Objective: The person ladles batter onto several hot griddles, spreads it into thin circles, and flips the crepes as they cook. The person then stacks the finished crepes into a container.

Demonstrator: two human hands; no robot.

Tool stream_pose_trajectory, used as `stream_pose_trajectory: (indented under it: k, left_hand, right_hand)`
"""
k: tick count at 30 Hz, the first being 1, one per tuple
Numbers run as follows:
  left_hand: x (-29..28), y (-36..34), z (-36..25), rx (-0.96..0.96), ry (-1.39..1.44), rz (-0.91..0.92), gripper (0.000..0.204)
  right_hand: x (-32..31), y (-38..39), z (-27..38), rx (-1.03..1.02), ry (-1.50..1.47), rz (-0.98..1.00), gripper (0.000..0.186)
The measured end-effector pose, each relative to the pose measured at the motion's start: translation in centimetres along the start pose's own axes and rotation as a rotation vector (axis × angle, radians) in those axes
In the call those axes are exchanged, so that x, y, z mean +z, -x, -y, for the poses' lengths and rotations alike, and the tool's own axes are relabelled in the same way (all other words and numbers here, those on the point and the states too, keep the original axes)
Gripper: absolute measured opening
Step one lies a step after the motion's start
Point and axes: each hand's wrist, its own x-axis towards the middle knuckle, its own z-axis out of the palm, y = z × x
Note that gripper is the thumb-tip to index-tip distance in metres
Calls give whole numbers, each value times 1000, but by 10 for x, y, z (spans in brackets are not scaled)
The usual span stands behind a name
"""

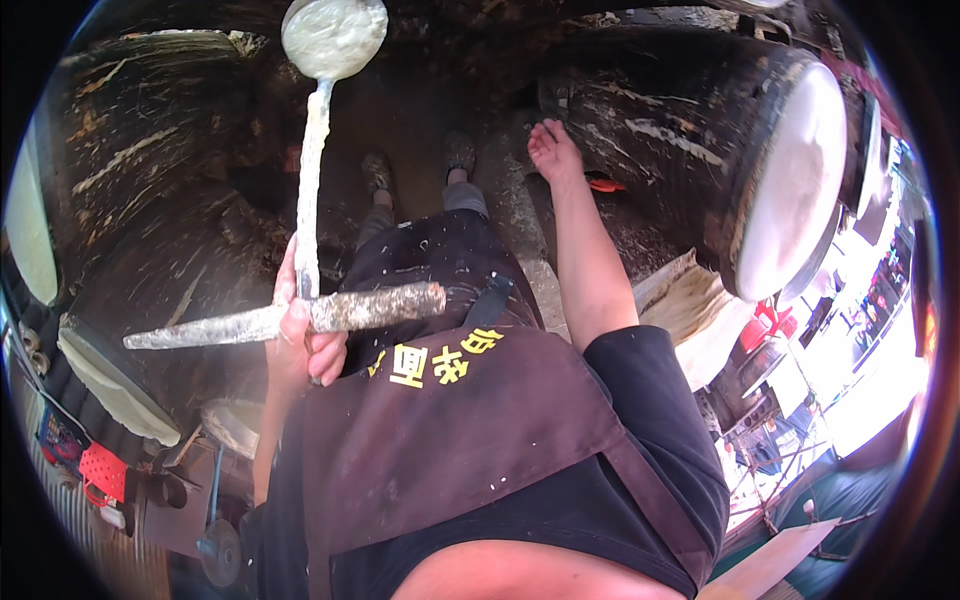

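In front of my body, my left hand is closed round a ladle and a long tapered stick-like tool. The ladle points away from me, its round bowl and handle thickly coated with pale batter. Crossing it sideways, the tool has a thick, crusted right end and a smoother, narrowing left end; its exact kind I cannot tell. To the right, my right hand reaches forward with fingers loosely curled and apart, and nothing shows in it. It is beside a large dark round vessel streaked with white.
Another dark, streaked vessel curves along the left. A wide white round surface faces right. Pale sheet-like material lies beside my right arm. A red basket and a fan are at the lower left.
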Motion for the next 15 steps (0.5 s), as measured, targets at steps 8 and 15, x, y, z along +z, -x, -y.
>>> stream_pose_trajectory:
  k: [8, 15]
  left_hand:
    - [-4, -32, 20, -89, -76, -133, 90]
    - [-11, -39, 24, -136, -52, -158, 91]
  right_hand:
    - [-18, -145, 20, 100, -512, -120, 33]
    - [-37, -189, 24, 39, -618, -158, 31]
